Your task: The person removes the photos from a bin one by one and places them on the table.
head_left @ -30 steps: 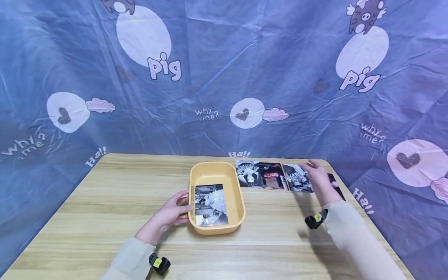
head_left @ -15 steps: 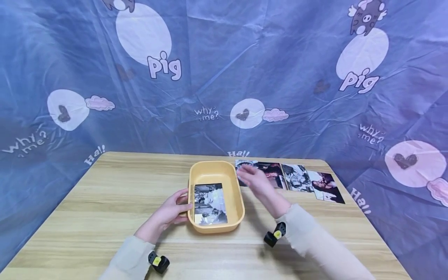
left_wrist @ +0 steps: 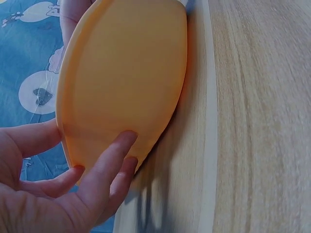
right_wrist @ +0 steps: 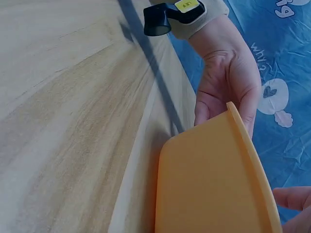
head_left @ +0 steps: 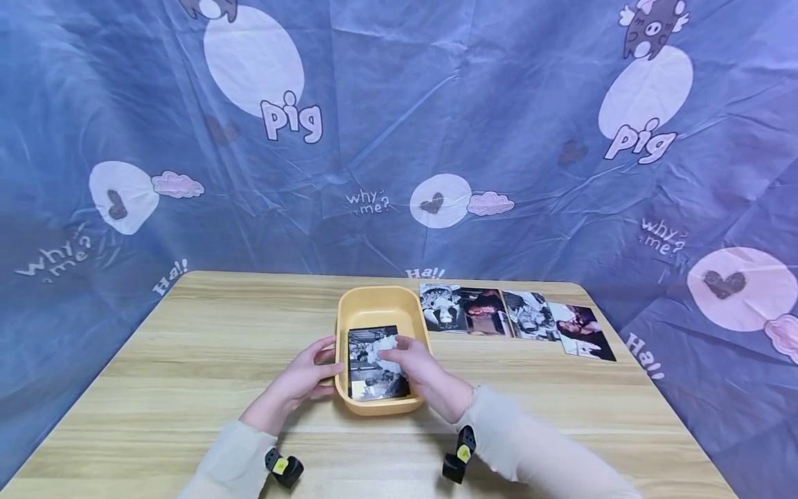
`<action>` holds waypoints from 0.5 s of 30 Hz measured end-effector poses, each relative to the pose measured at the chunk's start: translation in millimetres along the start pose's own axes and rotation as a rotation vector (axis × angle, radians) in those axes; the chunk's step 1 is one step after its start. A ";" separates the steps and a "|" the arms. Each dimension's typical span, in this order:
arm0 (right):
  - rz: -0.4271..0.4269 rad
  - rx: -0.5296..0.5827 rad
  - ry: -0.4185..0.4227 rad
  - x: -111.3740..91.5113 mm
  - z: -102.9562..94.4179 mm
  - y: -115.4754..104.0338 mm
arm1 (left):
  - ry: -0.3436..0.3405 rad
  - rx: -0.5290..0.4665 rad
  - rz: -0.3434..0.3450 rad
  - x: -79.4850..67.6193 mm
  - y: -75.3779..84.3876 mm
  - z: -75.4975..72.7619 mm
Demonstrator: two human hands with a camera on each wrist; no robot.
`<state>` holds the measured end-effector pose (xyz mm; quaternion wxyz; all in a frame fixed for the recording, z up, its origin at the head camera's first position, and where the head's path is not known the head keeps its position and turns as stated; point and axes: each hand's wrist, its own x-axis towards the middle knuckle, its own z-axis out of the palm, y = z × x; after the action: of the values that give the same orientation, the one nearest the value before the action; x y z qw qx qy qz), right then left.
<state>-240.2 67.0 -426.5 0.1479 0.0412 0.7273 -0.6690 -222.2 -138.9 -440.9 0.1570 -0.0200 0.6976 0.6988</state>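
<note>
A yellow plastic tray (head_left: 379,298) stands on the table with a small stack of photos (head_left: 373,374) lying in it, a black-and-white one on top. My left hand (head_left: 309,373) holds the tray by its left side, thumb at the rim. In the left wrist view, the fingers of the left hand (left_wrist: 73,194) spread along the tray's outer wall. My right hand (head_left: 427,378) reaches over the tray's right rim and pinches the top photo at its right edge. The right wrist view shows only some fingers (right_wrist: 294,199) of it above the rim; the photos are hidden there.
A row of photos starts right of the tray at the back: a black-and-white print (head_left: 442,308), a dark reddish print (head_left: 485,313), another black-and-white print (head_left: 530,317) and a dark print (head_left: 582,333) near the right table edge. A blue printed curtain (head_left: 399,138) hangs behind the table (head_left: 206,346).
My right hand has swept left from the rightmost photo, over the row, and down into the tray onto the photos. The left hand and tray have stayed in place.
</note>
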 end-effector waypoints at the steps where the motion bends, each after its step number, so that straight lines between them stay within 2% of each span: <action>1: -0.004 -0.011 0.018 0.9 0.3 0.7 | 0.004 0.000 0.001 0.0 0.0 0.5; 5: -0.009 -0.056 0.068 4.2 -0.1 1.6 | 0.009 0.004 0.001 -0.2 0.7 2.1; 15: 0.016 -0.111 0.093 17.3 2.4 5.6 | -0.015 0.000 0.006 -0.6 -0.6 0.5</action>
<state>-254.9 62.8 -436.7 0.1212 0.0699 0.7690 -0.6238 -221.3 -138.6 -441.4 0.1599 -0.0126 0.6966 0.6993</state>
